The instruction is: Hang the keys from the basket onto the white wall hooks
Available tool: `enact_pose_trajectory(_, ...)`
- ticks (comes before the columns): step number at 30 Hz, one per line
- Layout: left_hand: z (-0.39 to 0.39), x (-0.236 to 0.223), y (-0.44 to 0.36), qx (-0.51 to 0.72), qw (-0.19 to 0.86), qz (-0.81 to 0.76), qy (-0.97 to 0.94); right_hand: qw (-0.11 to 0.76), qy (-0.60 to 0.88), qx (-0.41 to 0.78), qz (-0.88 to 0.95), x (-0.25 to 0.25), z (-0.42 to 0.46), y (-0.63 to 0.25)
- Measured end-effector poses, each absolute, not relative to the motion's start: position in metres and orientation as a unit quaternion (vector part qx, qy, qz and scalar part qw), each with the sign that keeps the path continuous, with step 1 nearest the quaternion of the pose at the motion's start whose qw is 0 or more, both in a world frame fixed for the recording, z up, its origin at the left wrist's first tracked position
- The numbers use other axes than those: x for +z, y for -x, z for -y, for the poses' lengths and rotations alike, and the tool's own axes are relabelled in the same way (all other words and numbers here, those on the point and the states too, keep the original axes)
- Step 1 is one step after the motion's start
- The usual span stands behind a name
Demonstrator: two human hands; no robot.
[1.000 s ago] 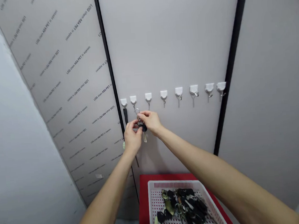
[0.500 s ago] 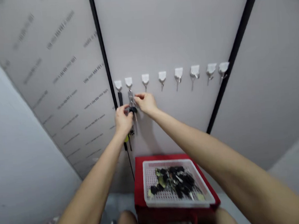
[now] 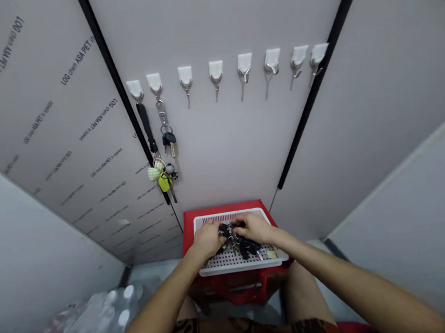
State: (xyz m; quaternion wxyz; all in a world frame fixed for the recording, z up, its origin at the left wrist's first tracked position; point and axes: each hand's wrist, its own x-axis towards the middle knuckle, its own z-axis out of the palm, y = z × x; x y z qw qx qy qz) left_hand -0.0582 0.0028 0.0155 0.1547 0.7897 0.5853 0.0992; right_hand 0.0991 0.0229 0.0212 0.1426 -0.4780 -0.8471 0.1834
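Observation:
Both my hands are in a white perforated plastic basket (image 3: 215,270). A pile of keys (image 3: 244,247) with black heads and metal rings lies inside it. My left hand (image 3: 208,238) is at the pile's left side, its fingers curled onto black-headed keys. From the right, my right hand (image 3: 255,228) reaches in with fingers bent round keys; exactly which pieces it grips is hidden. Up on the wall, a bunch with a black strap (image 3: 146,126) and a yellow-green tag (image 3: 164,182) hangs from the first hook. Black-headed keys (image 3: 169,139) on a metal clasp hang from the second.
Several white adhesive hooks (image 3: 215,72) run in a row across the grey panel, with no keys on those further right. The basket rests on a red box (image 3: 188,225) between my knees. Clear bottles with white caps (image 3: 123,318) stand at the lower left.
My hands have left the clasp and keys at the second hook and moved down into the basket. Those keys now hang freely. The view has tilted downward.

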Motion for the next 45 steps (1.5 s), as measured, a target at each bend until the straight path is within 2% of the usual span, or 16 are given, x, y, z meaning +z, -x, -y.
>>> enact_pose_trajectory(6, 0.0, 0.003, 0.05, 0.075, 0.122, -0.587, -0.797, 0.074, 0.469, 0.068, 0.877, 0.015, -0.007, -0.095)
enact_pose_trajectory(13, -0.005, 0.009, 0.062, 0.131, 0.18, -0.596, -0.771, 0.047, 0.525, 0.107, 0.843, 0.02, -0.012, -0.106)
enact_pose_trajectory(18, -0.01, 0.019, 0.072, 0.175, 0.18, -0.609, -0.752, 0.025, 0.536, 0.127, 0.834, 0.027, -0.012, -0.108)
enact_pose_trajectory(24, -0.006, 0.01, 0.058, 0.116, 0.158, -0.636, -0.747, 0.056, 0.478, 0.112, 0.869, 0.026, -0.014, -0.085)
enact_pose_trajectory(27, -0.005, 0.003, 0.052, 0.151, 0.173, -0.644, -0.729, 0.069, 0.461, 0.086, 0.881, 0.021, -0.016, -0.076)
enact_pose_trajectory(29, -0.006, 0.002, 0.052, 0.192, 0.219, -0.642, -0.709, 0.064, 0.458, 0.088, 0.882, 0.018, -0.018, -0.074)
enact_pose_trajectory(32, -0.01, 0.01, 0.058, 0.255, 0.345, -0.626, -0.651, 0.083, 0.465, 0.128, 0.872, 0.013, -0.02, -0.076)
enact_pose_trajectory(37, -0.015, 0.042, 0.068, 0.412, 0.539, -0.501, -0.538, 0.271, 0.447, 0.263, 0.811, 0.016, -0.023, -0.079)
enact_pose_trajectory(39, -0.015, 0.054, 0.069, 0.444, 0.583, -0.46, -0.502, 0.316, 0.405, 0.317, 0.797, 0.022, -0.022, -0.076)
enact_pose_trajectory(45, -0.014, 0.068, 0.07, 0.497, 0.637, -0.397, -0.436, 0.325, 0.343, 0.445, 0.761, 0.038, -0.019, -0.065)
